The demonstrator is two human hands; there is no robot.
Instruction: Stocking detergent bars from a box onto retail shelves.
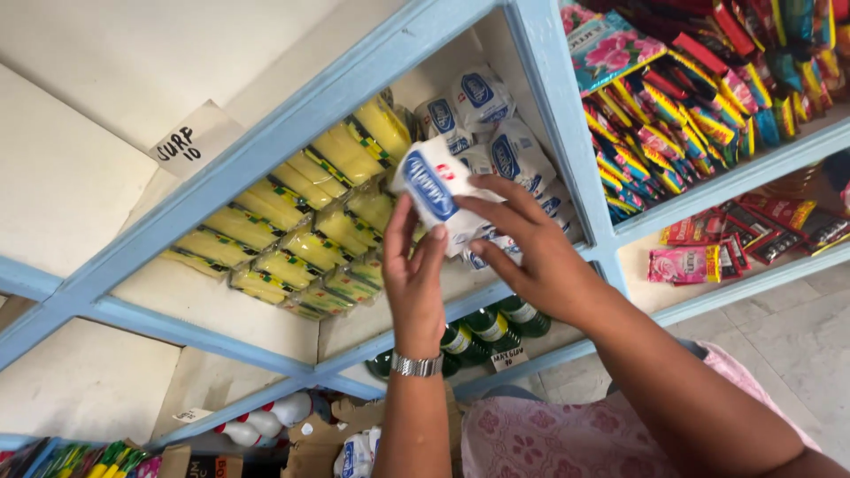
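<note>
Both of my hands hold one white soft packet with a blue oval mark in front of a shelf compartment. My left hand, with a metal watch on the wrist, grips its lower left side. My right hand clasps its lower right side, fingers spread over the front. Behind the packet, more white packets of the same kind are piled in the compartment. Left of them lie stacked yellow sponges with green backs.
The shelf has a light blue wooden frame. Bright sachet strips fill the compartment to the right, with pink and red sachets below. Dark green bottles and white bottles stand lower down. A paper label is stuck at the upper left.
</note>
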